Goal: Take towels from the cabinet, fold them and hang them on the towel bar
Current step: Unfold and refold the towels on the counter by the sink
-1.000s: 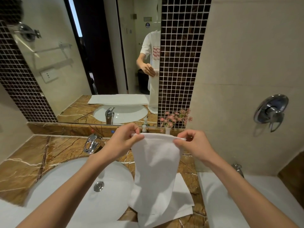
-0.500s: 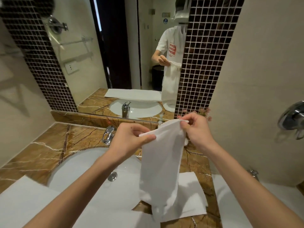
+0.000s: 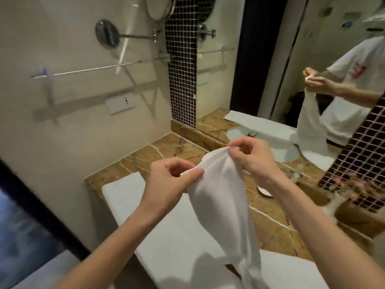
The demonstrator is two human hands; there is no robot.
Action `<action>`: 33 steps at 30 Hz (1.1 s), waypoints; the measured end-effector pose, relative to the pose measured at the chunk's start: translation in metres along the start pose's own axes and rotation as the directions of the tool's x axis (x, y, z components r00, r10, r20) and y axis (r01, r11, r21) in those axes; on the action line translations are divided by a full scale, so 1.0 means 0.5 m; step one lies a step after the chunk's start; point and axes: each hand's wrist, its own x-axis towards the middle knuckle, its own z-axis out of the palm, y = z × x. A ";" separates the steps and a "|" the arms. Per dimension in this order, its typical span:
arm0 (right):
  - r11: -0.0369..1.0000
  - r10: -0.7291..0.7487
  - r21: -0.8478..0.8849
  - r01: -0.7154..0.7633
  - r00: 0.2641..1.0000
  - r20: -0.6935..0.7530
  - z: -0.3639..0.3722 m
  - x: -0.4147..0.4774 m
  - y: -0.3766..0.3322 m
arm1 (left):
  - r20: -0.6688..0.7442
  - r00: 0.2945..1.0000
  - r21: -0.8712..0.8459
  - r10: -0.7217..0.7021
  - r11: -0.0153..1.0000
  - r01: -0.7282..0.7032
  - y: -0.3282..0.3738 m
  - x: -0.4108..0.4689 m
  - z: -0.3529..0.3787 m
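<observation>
A: Checked the hands?

B: Checked. Found left hand (image 3: 170, 180) at centre of frame, thumb and curled fingers pinching the top edge of a limp white cloth towel (image 3: 220, 205). Found right hand (image 3: 252, 159) just right of centre, fingertips pinching the same edge slightly higher.

A: Located the towel?

B: Located mid-frame, hanging from both hands toward lower centre and bunched narrow at the bottom. Hung in front of a flat white folded towel (image 3: 129, 195) spread on the brown veined marble counter (image 3: 145, 155). Could not tell whether touching it.

A: Logged the fixtures?

B: Logged a thin chrome towel bar (image 3: 93, 69) on the beige wall, upper left. Recorded a white wall socket (image 3: 120, 102) below it and a large wall mirror (image 3: 216, 84) at upper right, reflecting hands and towel.
</observation>
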 end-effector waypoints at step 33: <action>0.992 -0.116 0.090 0.086 0.901 0.418 0.554 0.005 -0.022 | -0.561 0.793 -0.031 -0.235 0.964 0.263 -0.192 -0.108 -0.415</action>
